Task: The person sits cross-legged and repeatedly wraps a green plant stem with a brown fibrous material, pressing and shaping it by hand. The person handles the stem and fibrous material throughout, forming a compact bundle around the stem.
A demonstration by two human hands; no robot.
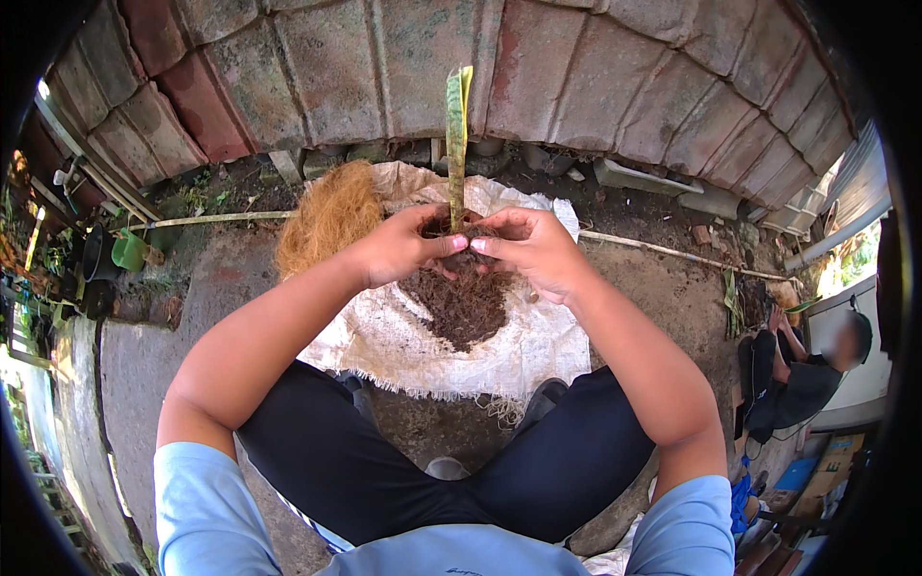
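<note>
A tall, mottled green leaf (pixel 457 144) with yellow edges stands upright between my hands, its base in a dark clump of soil and fibre (pixel 475 259). My left hand (pixel 418 245) grips the clump from the left, thumb pressed on its front. My right hand (pixel 523 250) holds it from the right, its thumb close to the left one. Below lies a pile of dark soil (pixel 456 317) on a white woven sack (pixel 355 336). A mass of orange-brown fibre (pixel 322 206) rests at the sack's upper left.
Tiles (pixel 423 67) and a thin pale pipe (pixel 663 250) run across the back. A green container (pixel 129 252) and black pot (pixel 99 252) sit at left. Another person (pixel 792 389) sits at far right with hands near some leaves, beside cardboard and blue items (pixel 797 475).
</note>
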